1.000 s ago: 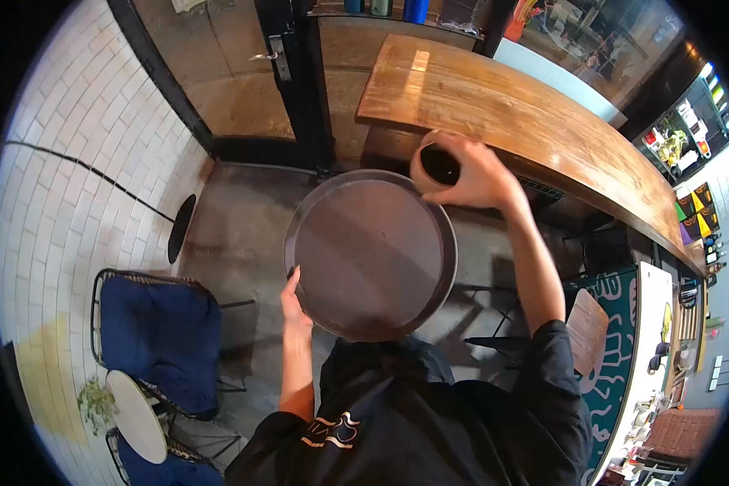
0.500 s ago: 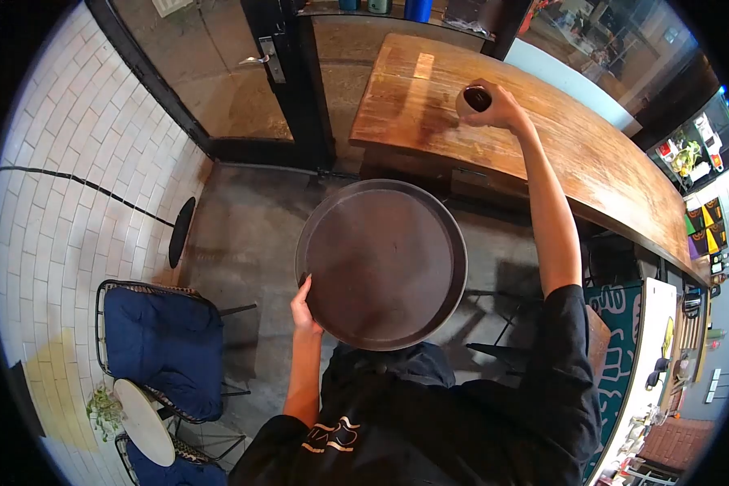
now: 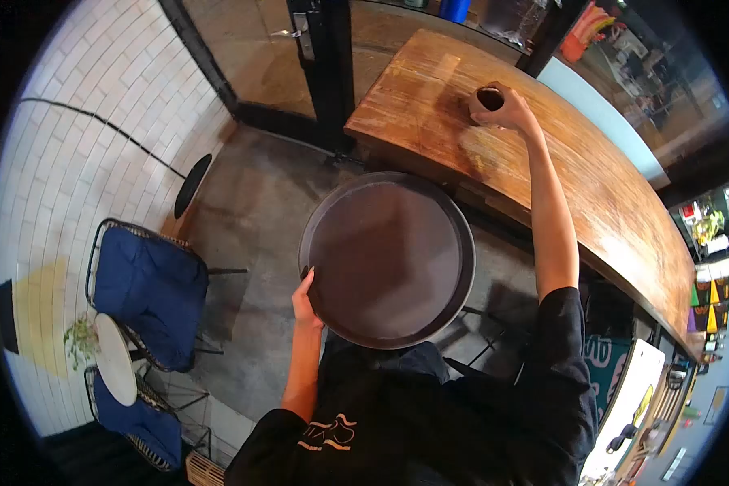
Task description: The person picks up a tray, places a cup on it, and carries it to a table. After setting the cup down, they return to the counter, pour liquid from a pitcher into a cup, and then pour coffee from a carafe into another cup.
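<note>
- My round, flat tray (image 3: 385,259) is plain dark brown.
- The small rounded cup (image 3: 488,100) I hold is nearly black inside, its outer wall a lighter brown.
- My black cloth shirt (image 3: 454,425) carries a line-drawn emblem (image 3: 328,434) in pale cream and orange.
- The long wooden counter (image 3: 624,235) is warm orange-brown, streaked with paler scuffs.
- To my left, the white tiled wall (image 3: 81,150) has a brick pattern and 1 yellow patch (image 3: 42,316).
- I see 2 padded chairs (image 3: 150,287) in navy blue, with black frames.
- The rounded tabletop (image 3: 114,359) is off-white, the leafy plant (image 3: 79,340) green.
</note>
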A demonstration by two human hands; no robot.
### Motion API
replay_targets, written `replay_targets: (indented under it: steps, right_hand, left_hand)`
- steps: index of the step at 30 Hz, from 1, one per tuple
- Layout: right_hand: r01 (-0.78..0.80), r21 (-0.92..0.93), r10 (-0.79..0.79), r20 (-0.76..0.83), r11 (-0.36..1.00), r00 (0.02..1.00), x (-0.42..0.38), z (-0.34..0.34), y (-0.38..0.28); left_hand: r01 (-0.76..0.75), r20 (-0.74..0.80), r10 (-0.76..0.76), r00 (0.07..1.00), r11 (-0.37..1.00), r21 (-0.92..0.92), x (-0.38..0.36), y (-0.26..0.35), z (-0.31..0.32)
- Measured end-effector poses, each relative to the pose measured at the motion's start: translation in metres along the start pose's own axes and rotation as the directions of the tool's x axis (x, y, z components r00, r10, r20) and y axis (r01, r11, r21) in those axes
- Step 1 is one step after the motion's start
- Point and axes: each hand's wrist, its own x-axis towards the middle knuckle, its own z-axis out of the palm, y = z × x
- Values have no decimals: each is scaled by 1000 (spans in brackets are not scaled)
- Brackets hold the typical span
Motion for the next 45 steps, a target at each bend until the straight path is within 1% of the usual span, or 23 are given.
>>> replay_targets:
  steps: [5,9,11,12,14,16,18,20,21,22,23,24,25,27,28,30,31,36,38,41,42,43,45]
  right_hand:
    - [-41,-57,44,47,998,998,19,1,3]
    - [-57,-38,62,162,998,985,25,-2,3]
    - [11,-45,-7,85,999,996,20,0,10]
    - [-33,-119,37,33,992,999,23,2,19]
    - [-27,-378,-66,-232,926,970,4,0,6]
    - [43,-229,-143,-443,972,885,-58,5,-60]
    - [281,-255,-374,-480,925,794,-81,35,-80]
    - [500,-89,-487,-421,862,765,-124,79,-118]
    - [506,88,-475,-240,858,847,-148,103,-140]
    - [561,264,-559,-91,784,824,-166,129,-153]
    - [487,390,-569,123,781,813,-178,161,-157]
    - [496,423,-626,259,758,736,-197,187,-170]
    - [366,519,-606,431,772,668,-209,227,-173]
    - [200,607,-590,552,769,589,-263,276,-215]
    - [221,625,-632,571,749,524,-290,295,-235]
    - [-247,580,-463,790,776,402,-339,327,-274]
    - [-249,610,-528,784,752,326,-390,291,-320]
    - [-453,589,-705,697,669,-134,-524,378,-394]
    - [-437,536,-675,682,723,-281,-594,388,-427]
    - [-343,515,-618,633,786,-466,-686,395,-474]
    - [-285,510,-577,626,812,-525,-738,399,-459]
    - [-253,491,-536,609,833,-585,-772,413,-478]
    - [-91,449,-433,759,889,-487,-838,447,-500]
  left_hand:
    - [-76,-161,73,984,997,-15,-16,-13,2]
    - [-131,-107,124,987,989,-68,-28,-13,-9]
    - [-153,-131,140,981,984,-87,-37,-11,-22]
    - [-175,-141,162,977,981,-88,-46,-10,-25]
    - [-270,-189,259,947,962,-31,-63,-9,-29]
    - [-344,-203,329,922,938,-43,-84,-10,-37]
    - [-435,-226,413,882,899,-57,-107,-9,-47]
    - [-505,-342,455,822,861,-68,-141,-16,-60]
    - [-544,-374,484,792,836,-71,-161,-18,-66]
    - [-579,-421,495,760,810,-93,-181,-21,-70]
    - [-616,-467,505,726,779,-116,-202,-25,-74]
    - [-661,-500,531,684,742,-116,-226,-30,-79]
    - [-701,-527,558,641,705,-107,-251,-34,-86]
    - [-786,-585,607,537,613,-86,-305,-40,-110]
    - [-820,-529,661,532,559,-126,-336,-45,-120]
    - [-893,-503,744,439,425,-149,-391,-66,-140]
    - [-916,-543,743,391,370,-154,-419,-76,-149]
    - [-993,-654,752,85,120,10,-545,-140,-171]
    - [-987,-931,353,-95,89,134,-593,-166,-162]
    - [-959,-897,341,-280,-68,274,-645,-209,-149]
    - [-944,-897,296,-329,-132,303,-664,-254,-152]
    - [-927,-906,216,-363,-185,327,-682,-251,-144]
    - [-883,-901,94,-424,-265,388,-714,-256,-138]
